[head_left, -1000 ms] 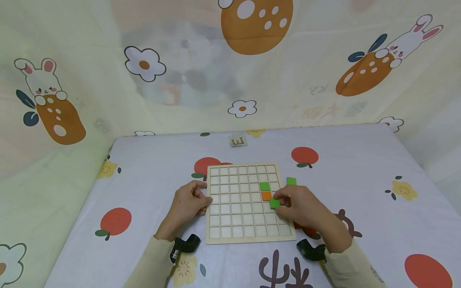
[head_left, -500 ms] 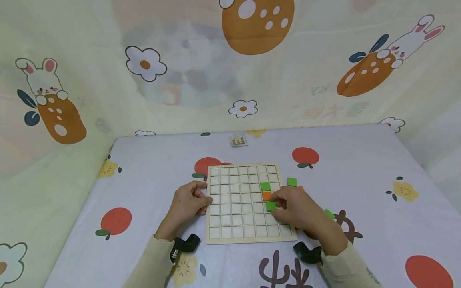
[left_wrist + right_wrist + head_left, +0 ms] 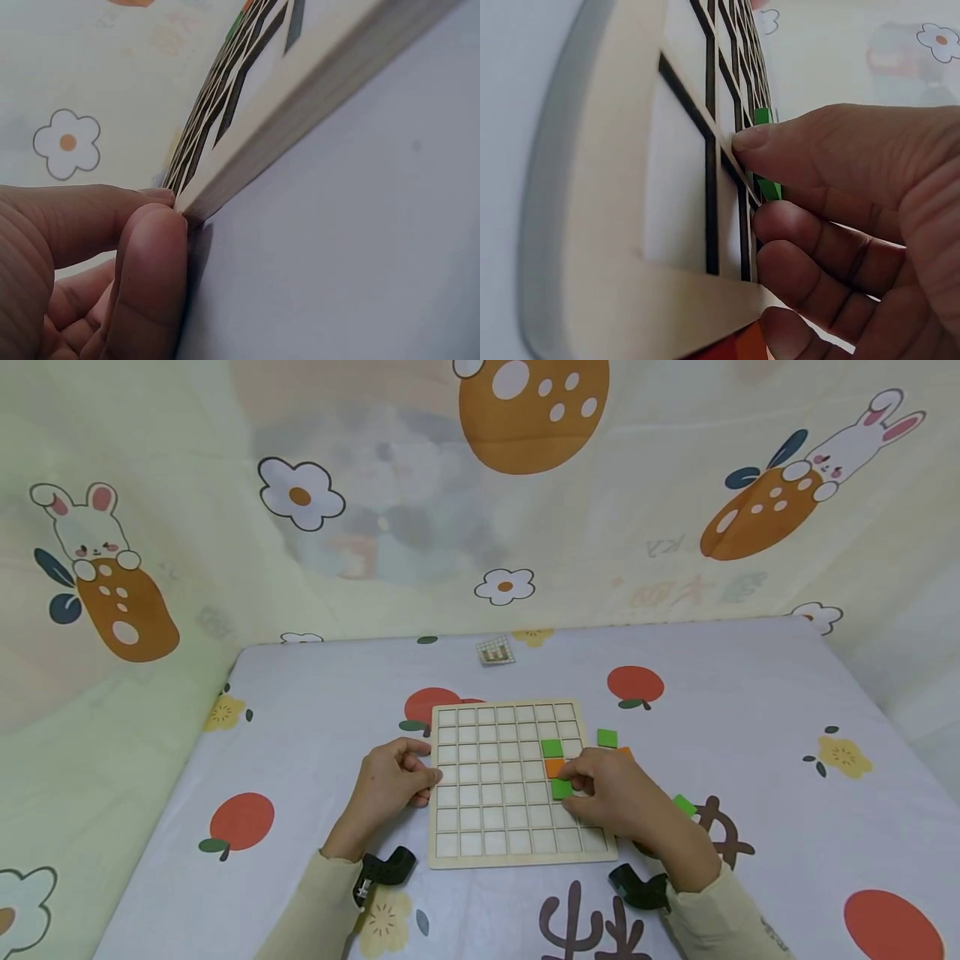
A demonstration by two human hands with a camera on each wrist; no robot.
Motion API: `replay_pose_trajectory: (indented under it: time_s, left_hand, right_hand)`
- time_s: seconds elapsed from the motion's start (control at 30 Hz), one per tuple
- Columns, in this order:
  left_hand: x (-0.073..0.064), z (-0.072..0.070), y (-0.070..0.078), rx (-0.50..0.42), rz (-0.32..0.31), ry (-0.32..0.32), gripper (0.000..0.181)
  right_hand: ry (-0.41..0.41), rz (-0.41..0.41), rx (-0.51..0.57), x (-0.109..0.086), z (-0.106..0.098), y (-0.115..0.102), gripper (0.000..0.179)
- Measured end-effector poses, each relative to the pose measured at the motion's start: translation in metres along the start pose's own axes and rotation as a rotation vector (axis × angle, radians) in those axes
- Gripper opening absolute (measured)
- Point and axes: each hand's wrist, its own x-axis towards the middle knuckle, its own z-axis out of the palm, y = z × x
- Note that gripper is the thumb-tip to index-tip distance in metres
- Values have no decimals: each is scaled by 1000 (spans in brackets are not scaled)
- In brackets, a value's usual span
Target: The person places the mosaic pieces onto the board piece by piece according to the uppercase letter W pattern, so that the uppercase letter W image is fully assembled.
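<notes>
A square wooden grid board (image 3: 480, 862) lies on the table. My left hand (image 3: 393, 774) holds its left edge with thumb and index finger, the other fingers curled below; the left wrist view shows both tips at the board's rim (image 3: 247, 142). Over the board's right part, my right hand (image 3: 618, 793) pinches a green square tile (image 3: 561, 790) between thumb and fingers. That tile is just below an orange tile (image 3: 553, 767), which has another green tile (image 3: 552, 748) above it. My right fingers partly hide the held tile, so whether it lies flat in a cell is unclear.
Right of the board lie a loose green tile (image 3: 607, 738), an orange tile (image 3: 625, 752) and another green tile (image 3: 684, 806), partly behind my right hand and arm. A small patterned card (image 3: 496, 652) lies at the back. Printed cloth (image 3: 315, 710) covers the table.
My right hand has moved slightly left with the green tile, bringing it under the orange one. Tiles to the right came into sight. The left hand and the board stay put.
</notes>
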Motion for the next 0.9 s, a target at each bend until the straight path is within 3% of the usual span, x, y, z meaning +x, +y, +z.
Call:
replay_pose_trajectory:
  time_s: [0.67, 0.9]
  left_hand:
    - [1, 1, -1, -8, -19, 11, 27]
    - [2, 0, -1, -16, -20, 9, 27]
  right_hand:
    - [36, -55, -27, -1, 4, 2, 19]
    - [32, -32, -37, -1, 4, 0, 19]
